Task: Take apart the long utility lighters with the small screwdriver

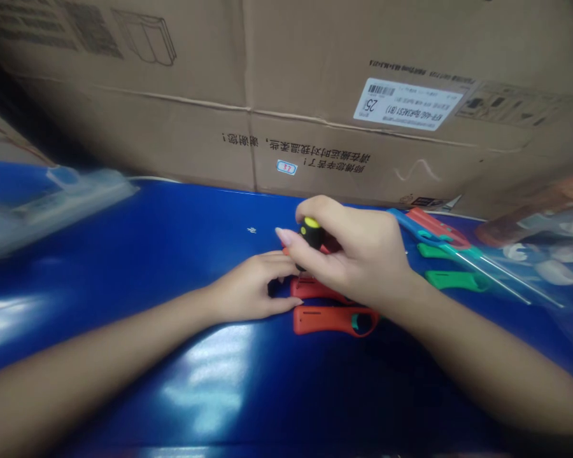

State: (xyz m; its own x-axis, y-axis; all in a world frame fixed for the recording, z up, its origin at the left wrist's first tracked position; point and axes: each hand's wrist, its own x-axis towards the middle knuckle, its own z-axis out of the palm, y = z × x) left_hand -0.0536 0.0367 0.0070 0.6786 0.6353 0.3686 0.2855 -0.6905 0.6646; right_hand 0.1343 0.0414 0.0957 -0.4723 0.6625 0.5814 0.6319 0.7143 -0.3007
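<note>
My right hand [351,251] is closed around a screwdriver with a black and yellow handle [311,232], held upright over an orange plastic part [315,289] on the blue table [181,267]. My left hand [253,286] rests on the table beside that part, its fingers curled against the part's left end and holding it steady. A second orange plastic piece [334,320] with a loop at its right end lies just in front. The screwdriver tip is hidden behind my fingers.
Large cardboard boxes [267,95] stand along the back of the table. Green [453,280], blue and red plastic pieces [434,230] lie at the right, partly under a clear plastic bag [544,254]. Another clear bag [52,200] lies at the left.
</note>
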